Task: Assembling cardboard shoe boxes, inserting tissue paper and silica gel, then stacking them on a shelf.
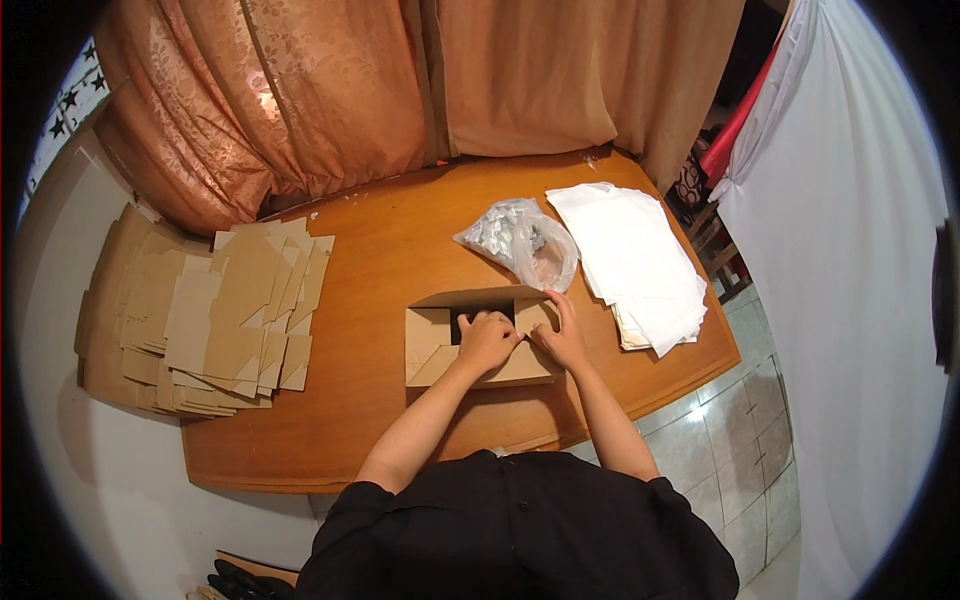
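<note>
A brown cardboard box [428,328] sits near the middle of the table with its top partly unfolded and a dark gap inside. Over its near edge, my left hand [487,342] bends its fingers into the opening, gripping the near flap. My right hand [563,335] holds the right end, its forefinger up along the far flap and its thumb bent toward the inner corner. The tips of my left fingers are partly hidden by the box. Just behind the box lies a clear plastic bag [510,235] with small silvery items in it.
Several flat, unfolded cardboard blanks [215,320] are stacked on the left side of the wooden table [370,270]. A pile of white paper sheets [630,245] lies at the right. Orange curtains [530,80] hang along the far edge, and a white cloth [840,250] hangs at the right.
</note>
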A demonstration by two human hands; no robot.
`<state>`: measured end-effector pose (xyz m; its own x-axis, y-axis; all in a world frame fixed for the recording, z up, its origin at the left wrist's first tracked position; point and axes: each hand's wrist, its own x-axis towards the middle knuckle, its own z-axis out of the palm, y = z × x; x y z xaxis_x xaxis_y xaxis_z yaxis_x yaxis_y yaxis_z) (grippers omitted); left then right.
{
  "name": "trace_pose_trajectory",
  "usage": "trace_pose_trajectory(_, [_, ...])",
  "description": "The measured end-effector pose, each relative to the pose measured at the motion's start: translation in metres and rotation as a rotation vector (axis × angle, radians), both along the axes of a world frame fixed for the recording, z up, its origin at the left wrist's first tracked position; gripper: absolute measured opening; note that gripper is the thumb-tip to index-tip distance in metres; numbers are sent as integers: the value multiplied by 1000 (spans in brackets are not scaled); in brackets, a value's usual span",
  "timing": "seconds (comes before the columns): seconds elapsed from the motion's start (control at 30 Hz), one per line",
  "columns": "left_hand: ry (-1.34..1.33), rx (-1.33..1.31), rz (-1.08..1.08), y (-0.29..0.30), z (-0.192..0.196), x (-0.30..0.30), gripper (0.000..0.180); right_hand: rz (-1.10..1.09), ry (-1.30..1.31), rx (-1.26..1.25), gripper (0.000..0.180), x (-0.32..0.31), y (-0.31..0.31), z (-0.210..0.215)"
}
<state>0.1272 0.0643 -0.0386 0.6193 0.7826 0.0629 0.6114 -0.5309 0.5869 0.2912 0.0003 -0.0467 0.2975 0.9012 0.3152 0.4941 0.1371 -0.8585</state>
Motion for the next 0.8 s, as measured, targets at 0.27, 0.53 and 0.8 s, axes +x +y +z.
trace_pose_trajectory(0.27, [174, -528, -37, 34, -33, 10, 33, 9, -55, -11, 56, -6, -2, -3])
trace_pose_trajectory(0.53, [309, -23, -2, 8, 29, -5, 33, 24, -127, 18, 52, -11, -6, -14])
trace_pose_trajectory(0.8, [-76, -160, 329, -15, 62, -106, 22, -15, 19, -11, 37, -9, 3, -12])
